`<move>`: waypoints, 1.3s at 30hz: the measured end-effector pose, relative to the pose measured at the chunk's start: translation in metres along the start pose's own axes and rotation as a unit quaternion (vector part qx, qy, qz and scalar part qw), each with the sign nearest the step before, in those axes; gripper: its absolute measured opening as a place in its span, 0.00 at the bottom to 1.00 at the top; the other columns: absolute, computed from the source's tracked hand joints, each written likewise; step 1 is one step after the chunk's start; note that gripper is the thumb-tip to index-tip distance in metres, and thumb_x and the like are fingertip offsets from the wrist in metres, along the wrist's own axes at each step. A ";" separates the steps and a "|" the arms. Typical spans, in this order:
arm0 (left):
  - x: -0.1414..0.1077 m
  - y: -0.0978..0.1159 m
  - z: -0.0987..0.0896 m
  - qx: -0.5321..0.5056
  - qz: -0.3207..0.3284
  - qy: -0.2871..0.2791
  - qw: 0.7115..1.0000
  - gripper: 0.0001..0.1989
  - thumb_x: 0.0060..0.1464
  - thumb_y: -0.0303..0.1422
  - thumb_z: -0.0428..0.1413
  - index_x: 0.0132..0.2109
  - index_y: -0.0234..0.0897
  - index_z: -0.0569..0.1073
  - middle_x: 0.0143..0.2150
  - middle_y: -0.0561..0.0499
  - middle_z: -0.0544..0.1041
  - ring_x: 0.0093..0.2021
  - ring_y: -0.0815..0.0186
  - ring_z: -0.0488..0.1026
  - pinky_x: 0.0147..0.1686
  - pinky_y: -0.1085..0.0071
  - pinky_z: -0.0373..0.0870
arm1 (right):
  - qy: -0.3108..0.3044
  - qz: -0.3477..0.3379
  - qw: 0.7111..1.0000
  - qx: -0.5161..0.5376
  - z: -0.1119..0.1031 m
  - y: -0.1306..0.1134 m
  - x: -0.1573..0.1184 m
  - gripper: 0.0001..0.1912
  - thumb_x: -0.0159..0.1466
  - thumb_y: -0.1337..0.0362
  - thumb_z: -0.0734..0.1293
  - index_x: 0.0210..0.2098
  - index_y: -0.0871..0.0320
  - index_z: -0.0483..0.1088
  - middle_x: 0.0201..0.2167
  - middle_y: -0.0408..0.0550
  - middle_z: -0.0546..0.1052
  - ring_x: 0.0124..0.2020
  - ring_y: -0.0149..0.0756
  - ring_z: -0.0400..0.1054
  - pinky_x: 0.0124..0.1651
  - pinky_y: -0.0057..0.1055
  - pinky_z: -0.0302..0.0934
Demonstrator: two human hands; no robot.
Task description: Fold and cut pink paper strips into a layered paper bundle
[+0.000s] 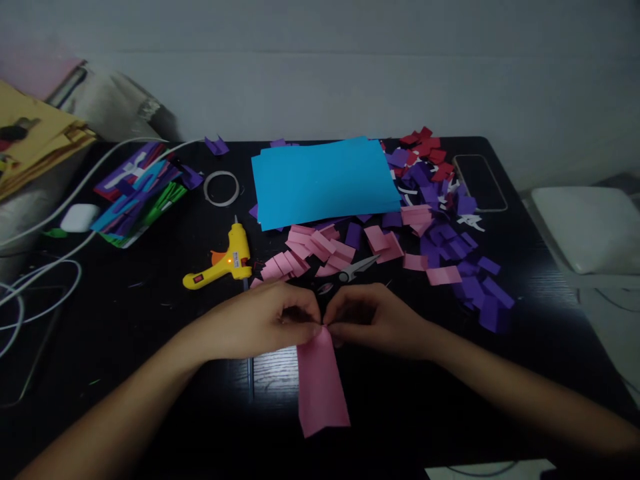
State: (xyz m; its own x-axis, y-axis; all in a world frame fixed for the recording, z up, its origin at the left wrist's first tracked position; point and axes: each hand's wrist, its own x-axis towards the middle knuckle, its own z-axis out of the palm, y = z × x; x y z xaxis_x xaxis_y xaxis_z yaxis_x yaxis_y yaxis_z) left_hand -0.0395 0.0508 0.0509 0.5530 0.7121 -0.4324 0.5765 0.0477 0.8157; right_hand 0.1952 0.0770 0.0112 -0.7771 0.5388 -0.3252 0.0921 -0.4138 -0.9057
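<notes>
A long pink paper strip (324, 393) hangs from the fingers of both hands over the front of the black table. My left hand (273, 320) pinches its top edge between thumb and fingers. Close beside it, my right hand (377, 320) pinches the same top edge, the fingertips of both hands almost touching. The strip's lower end shows a crease down its middle. Just beyond the hands lie scissors (357, 268), partly hidden, and a scatter of folded pink paper pieces (320, 247).
A yellow glue gun (223, 261) with a lit orange light lies left of the pink pieces. Blue paper sheets (325, 183) are stacked behind. Purple paper pieces (470, 280) spread at right near a phone-shaped clear case (480, 183). White cables (45, 287), a tape roll (221, 189) and coloured paper bundles (140, 193) are at left.
</notes>
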 end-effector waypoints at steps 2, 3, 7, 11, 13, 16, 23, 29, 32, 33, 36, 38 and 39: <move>-0.001 0.001 0.002 0.018 0.024 0.049 0.998 0.02 0.60 0.31 0.60 0.41 0.40 0.77 0.34 0.57 0.79 0.34 0.70 0.73 0.32 0.75 0.65 | 0.016 0.006 1.000 0.014 0.000 0.002 0.002 0.07 0.61 0.66 0.76 0.37 0.61 0.77 0.30 0.44 0.80 0.32 0.29 0.77 0.40 0.25 0.70; -0.002 0.001 0.003 0.029 0.043 0.070 0.996 0.02 0.60 0.30 0.60 0.42 0.40 0.76 0.36 0.57 0.79 0.35 0.69 0.74 0.34 0.74 0.66 | 0.024 0.007 1.000 0.018 -0.001 0.003 0.002 0.08 0.61 0.66 0.76 0.37 0.61 0.77 0.30 0.44 0.80 0.32 0.29 0.77 0.39 0.25 0.70; -0.003 0.003 0.006 0.067 0.117 0.077 0.988 0.03 0.65 0.30 0.58 0.44 0.40 0.76 0.40 0.55 0.80 0.39 0.68 0.75 0.40 0.71 0.67 | 0.032 0.018 0.999 0.034 -0.003 0.006 0.005 0.10 0.59 0.63 0.78 0.38 0.61 0.78 0.30 0.45 0.81 0.31 0.30 0.77 0.39 0.27 0.72; -0.002 0.004 0.005 0.086 0.127 0.071 0.986 0.05 0.67 0.32 0.57 0.45 0.41 0.78 0.41 0.55 0.80 0.40 0.68 0.75 0.42 0.71 0.67 | 0.037 0.018 0.998 0.041 -0.004 0.007 0.006 0.11 0.59 0.62 0.78 0.37 0.62 0.78 0.30 0.45 0.82 0.31 0.31 0.78 0.39 0.29 0.73; -0.001 0.003 0.004 0.092 0.120 0.067 0.986 0.05 0.68 0.31 0.57 0.44 0.41 0.78 0.40 0.55 0.80 0.39 0.68 0.75 0.41 0.71 0.66 | 0.037 0.020 0.998 0.044 -0.003 0.006 0.006 0.11 0.59 0.63 0.78 0.37 0.62 0.78 0.31 0.45 0.82 0.31 0.31 0.78 0.40 0.29 0.73; -0.001 0.002 0.004 0.105 0.102 0.060 0.987 0.05 0.68 0.32 0.57 0.43 0.41 0.78 0.39 0.55 0.80 0.39 0.67 0.75 0.40 0.71 0.65 | 0.033 0.020 0.998 0.049 -0.003 0.006 0.006 0.10 0.59 0.63 0.78 0.37 0.62 0.78 0.31 0.45 0.82 0.32 0.31 0.78 0.40 0.29 0.73; -0.003 0.002 0.002 0.120 0.081 0.057 0.988 0.06 0.69 0.30 0.54 0.44 0.43 0.77 0.41 0.55 0.79 0.41 0.66 0.75 0.42 0.71 0.65 | 0.025 0.022 0.996 0.079 -0.003 0.005 0.007 0.11 0.57 0.66 0.79 0.36 0.62 0.78 0.31 0.45 0.82 0.32 0.30 0.77 0.40 0.28 0.73; -0.002 0.004 0.002 0.098 0.074 0.062 0.990 0.07 0.69 0.32 0.53 0.44 0.42 0.76 0.40 0.56 0.79 0.40 0.67 0.75 0.41 0.72 0.66 | 0.025 0.024 0.994 0.101 -0.004 0.004 0.008 0.13 0.56 0.64 0.80 0.37 0.63 0.78 0.31 0.45 0.82 0.31 0.29 0.77 0.39 0.27 0.73; -0.001 0.005 0.002 0.098 0.083 0.067 0.989 0.07 0.69 0.33 0.53 0.44 0.42 0.76 0.40 0.55 0.80 0.39 0.67 0.75 0.40 0.72 0.67 | 0.024 0.023 0.993 0.114 -0.005 0.004 0.008 0.13 0.56 0.64 0.80 0.37 0.64 0.78 0.32 0.45 0.82 0.31 0.29 0.77 0.39 0.27 0.74; -0.001 0.005 0.002 0.097 0.085 0.069 0.989 0.07 0.69 0.32 0.53 0.44 0.42 0.76 0.40 0.55 0.80 0.39 0.67 0.76 0.40 0.72 0.67 | 0.022 0.023 0.993 0.116 -0.005 0.004 0.008 0.13 0.56 0.64 0.80 0.37 0.63 0.78 0.32 0.45 0.82 0.30 0.29 0.77 0.39 0.27 0.74; -0.001 0.003 0.001 0.089 0.086 0.073 0.990 0.07 0.69 0.33 0.53 0.44 0.41 0.76 0.40 0.54 0.80 0.39 0.67 0.76 0.40 0.72 0.68 | 0.017 0.021 0.992 0.124 -0.007 0.006 0.009 0.14 0.56 0.64 0.81 0.37 0.63 0.78 0.32 0.45 0.82 0.30 0.28 0.78 0.38 0.26 0.75; -0.002 0.003 0.001 0.081 0.082 0.075 0.990 0.07 0.69 0.33 0.53 0.45 0.41 0.76 0.40 0.54 0.80 0.39 0.67 0.76 0.39 0.73 0.68 | 0.016 0.021 0.991 0.129 -0.007 0.006 0.009 0.14 0.55 0.64 0.81 0.37 0.63 0.79 0.32 0.44 0.82 0.31 0.29 0.78 0.39 0.26 0.75; -0.003 0.003 0.001 0.078 0.080 0.076 0.991 0.07 0.69 0.33 0.53 0.45 0.41 0.76 0.40 0.54 0.80 0.39 0.67 0.76 0.39 0.73 0.68 | 0.015 0.020 0.991 0.131 -0.007 0.006 0.009 0.15 0.55 0.63 0.81 0.37 0.63 0.79 0.32 0.44 0.82 0.31 0.29 0.78 0.39 0.27 0.75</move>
State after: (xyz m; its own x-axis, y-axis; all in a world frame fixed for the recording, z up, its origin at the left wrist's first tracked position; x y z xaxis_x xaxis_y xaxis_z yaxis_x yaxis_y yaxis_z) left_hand -0.0386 0.0484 0.0538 0.5546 0.7995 -0.2308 0.5818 -0.1742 0.7945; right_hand 0.1931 0.0849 0.0003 -0.7563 0.5387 -0.3713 -0.0459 -0.6099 -0.7912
